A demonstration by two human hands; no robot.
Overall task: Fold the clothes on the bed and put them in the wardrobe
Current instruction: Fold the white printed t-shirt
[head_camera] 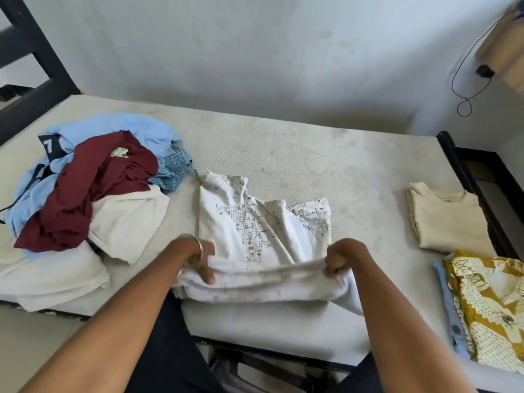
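A white shirt with a fine line print (255, 222) lies on the bare mattress (326, 165) in front of me, collar away from me. My left hand (202, 262) and my right hand (340, 260) each grip its near hem, which is lifted and rolled over toward the collar. At the left sits an unfolded heap: a maroon garment (85, 188) on top of a light blue one (113, 129), a blue patterned piece (173, 168) and white clothes (124, 222). At the right lie a folded cream top (450, 219) and a folded yellow patterned shirt (490, 302).
The dark bed frame (467, 177) runs along the right side, with a gap beyond it. A pale wall (255, 52) backs the bed. A black cable (465, 80) hangs at the upper right beside a wooden shelf. A dark post (37, 52) stands at the far left.
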